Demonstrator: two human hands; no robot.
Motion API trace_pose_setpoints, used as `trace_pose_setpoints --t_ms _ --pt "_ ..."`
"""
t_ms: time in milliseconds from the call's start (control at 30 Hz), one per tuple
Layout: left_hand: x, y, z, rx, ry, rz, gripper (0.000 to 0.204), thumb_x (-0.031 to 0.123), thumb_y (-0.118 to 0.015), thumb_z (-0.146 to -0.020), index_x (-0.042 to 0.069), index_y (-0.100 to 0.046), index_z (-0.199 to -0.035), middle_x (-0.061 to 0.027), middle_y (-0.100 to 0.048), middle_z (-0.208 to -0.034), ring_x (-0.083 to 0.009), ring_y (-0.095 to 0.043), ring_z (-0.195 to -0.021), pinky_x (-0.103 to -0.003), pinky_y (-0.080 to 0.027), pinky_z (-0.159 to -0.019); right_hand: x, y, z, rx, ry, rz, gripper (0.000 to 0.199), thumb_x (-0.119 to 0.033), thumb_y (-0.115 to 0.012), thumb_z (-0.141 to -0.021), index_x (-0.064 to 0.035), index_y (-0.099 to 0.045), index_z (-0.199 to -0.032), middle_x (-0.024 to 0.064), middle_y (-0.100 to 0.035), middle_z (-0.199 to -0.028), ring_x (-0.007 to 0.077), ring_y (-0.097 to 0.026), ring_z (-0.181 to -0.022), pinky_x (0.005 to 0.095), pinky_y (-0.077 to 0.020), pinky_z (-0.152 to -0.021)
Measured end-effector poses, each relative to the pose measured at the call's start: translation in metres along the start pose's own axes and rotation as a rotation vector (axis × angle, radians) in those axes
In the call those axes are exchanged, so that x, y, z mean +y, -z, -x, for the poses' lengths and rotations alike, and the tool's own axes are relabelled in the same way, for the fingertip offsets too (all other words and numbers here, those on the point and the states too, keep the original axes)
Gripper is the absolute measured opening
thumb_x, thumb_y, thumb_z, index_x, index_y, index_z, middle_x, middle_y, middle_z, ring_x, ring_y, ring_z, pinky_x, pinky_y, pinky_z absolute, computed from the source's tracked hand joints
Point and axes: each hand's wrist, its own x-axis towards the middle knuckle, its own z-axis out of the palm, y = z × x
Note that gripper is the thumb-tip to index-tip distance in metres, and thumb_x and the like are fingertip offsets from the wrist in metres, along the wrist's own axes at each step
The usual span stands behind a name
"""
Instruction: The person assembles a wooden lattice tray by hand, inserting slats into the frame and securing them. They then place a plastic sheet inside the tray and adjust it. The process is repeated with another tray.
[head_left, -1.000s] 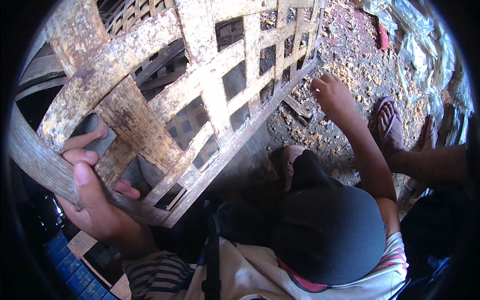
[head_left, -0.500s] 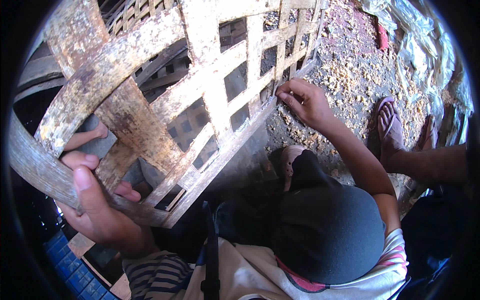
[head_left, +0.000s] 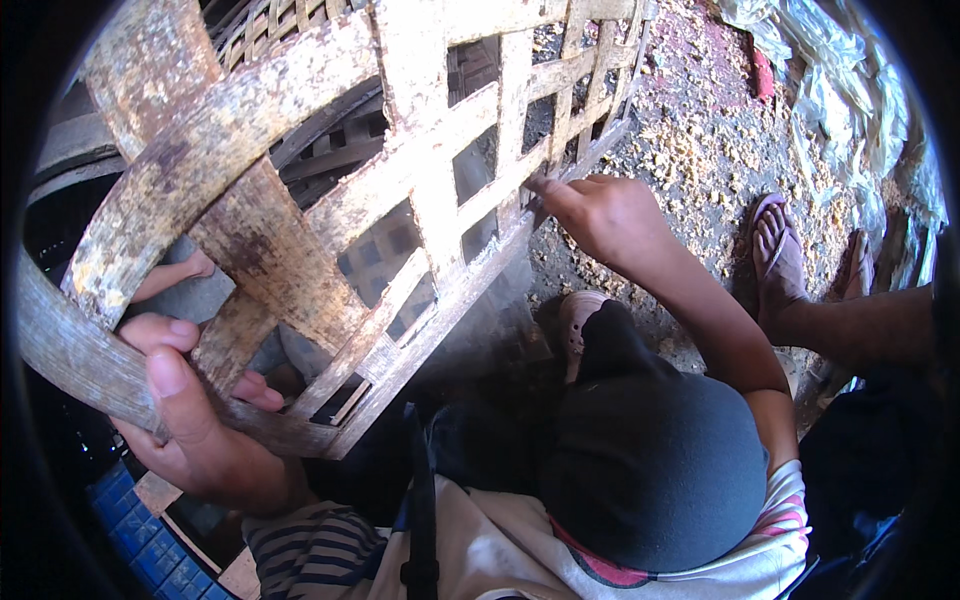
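Observation:
A large woven bamboo basket [head_left: 265, 235], with wide flat strips stained brown and white, tilts across the left and middle of the view. My left hand [head_left: 205, 425] is closed around its curved rim at the near left, thumb on top and fingertips showing through the weave. My right hand [head_left: 615, 225] is at the basket's straight lower edge, farther off, with its fingers drawn together and the tips against the strips. Whatever may be pinched between those fingertips is hidden. My bent knee in dark cloth [head_left: 650, 470] rises below the basket.
Pale crumbly bits [head_left: 700, 150] litter the dark ground. Another person's sandalled foot [head_left: 775, 245] stands at the right, near crumpled clear plastic sheets [head_left: 850, 90]. Someone's bare limb [head_left: 175, 275] shows through the weave at left. A blue plastic crate [head_left: 150, 530] sits at the lower left.
My right hand has shifted slightly left along the basket's lower edge, and its fingers have turned in toward the strips. My left hand keeps its grip on the rim.

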Motion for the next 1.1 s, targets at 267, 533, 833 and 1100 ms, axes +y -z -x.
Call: trace_pose_setpoints --t_ms 267,533,833,1100 --pt "0.006 0.005 0.004 -0.014 0.005 0.013 0.029 0.026 -0.053 -0.095 -0.003 -0.048 -0.092 -0.0279 -0.064 -0.112 -0.0139 -0.056 -0.05 -0.018 -0.042 -0.039 -0.007 0.028 -0.03 -0.156 0.076 0.13 0.009 -0.009 -0.059 -0.083 -0.0073 -0.068 -0.082 0.0112 -0.07 -0.075 0.0286 -0.072 -0.075 0.0407 -0.0573 -0.063" --pt "0.006 0.005 0.009 0.01 0.035 0.016 0.022 0.024 -0.05 -0.095 0.003 -0.057 -0.099 -0.0184 -0.067 -0.106 -0.011 -0.052 -0.051 -0.018 -0.037 -0.04 0.005 0.029 -0.031 -0.19 0.079 -0.013 0.01 -0.008 -0.059 -0.084 -0.0079 -0.069 -0.089 0.0125 -0.071 -0.082 0.0291 -0.072 -0.078 0.0429 -0.0574 -0.066" --pt "0.009 0.01 0.0 -0.04 0.017 0.012 0.025 0.02 -0.05 -0.097 -0.004 -0.054 -0.098 -0.0273 -0.065 -0.11 -0.0131 -0.054 -0.047 -0.019 -0.041 -0.041 -0.006 -0.004 -0.009 0.151 0.12 -0.059 0.011 -0.016 -0.062 -0.088 -0.0088 -0.056 -0.094 0.0095 -0.063 -0.067 0.0247 -0.067 -0.061 0.0362 -0.0519 -0.049" --pt "0.007 0.0 -0.009 -0.039 -0.018 0.011 0.029 0.022 -0.052 -0.099 -0.007 -0.054 -0.105 -0.0209 -0.065 -0.098 -0.0107 -0.054 -0.048 -0.018 -0.04 -0.042 0.006 0.008 0.007 0.12 -0.274 -0.301 0.021 -0.03 -0.062 -0.096 -0.0094 -0.062 -0.094 0.0124 -0.068 -0.082 0.0329 -0.067 -0.069 0.0438 -0.0518 -0.059"
